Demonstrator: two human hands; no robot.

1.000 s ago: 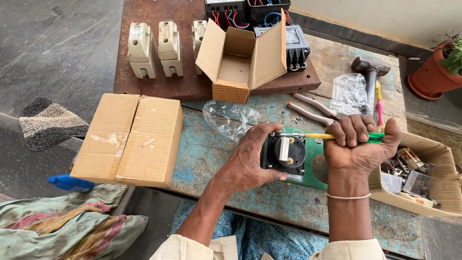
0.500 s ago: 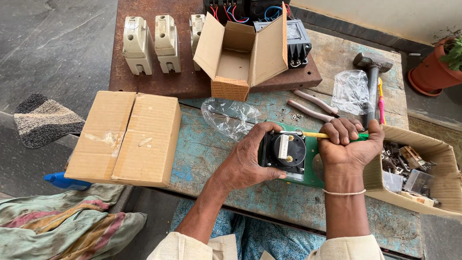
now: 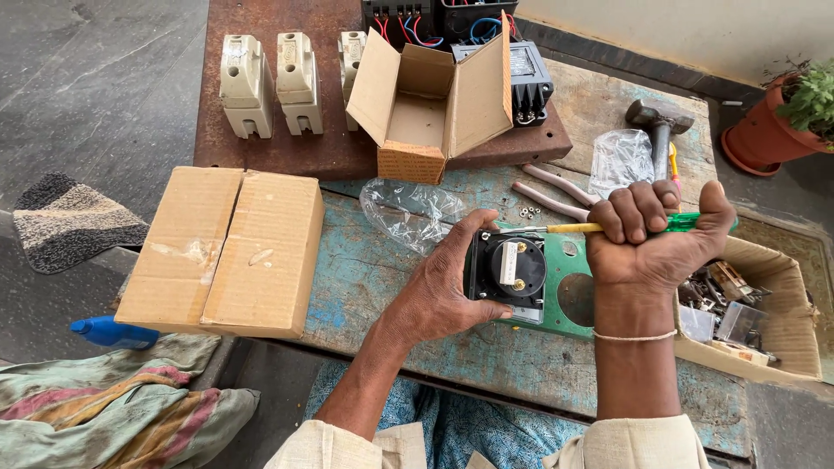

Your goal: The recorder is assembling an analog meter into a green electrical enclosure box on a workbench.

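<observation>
Screwdriver at a black panel meter on the desk

Right hand (image 3: 656, 243) clenches the screwdriver (image 3: 569, 228), handle mostly hidden, shaft lying leftward, tip unclear. Left hand (image 3: 443, 291) clasps the black meter (image 3: 508, 274), back facing up, over a green plate (image 3: 578, 300).

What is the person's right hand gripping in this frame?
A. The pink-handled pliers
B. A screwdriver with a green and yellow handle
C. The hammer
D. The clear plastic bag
B: the right hand is fisted around the screwdriver, its shaft pointing at the black meter that the left hand steadies, while the hammer and pliers lie untouched on the table.
</observation>
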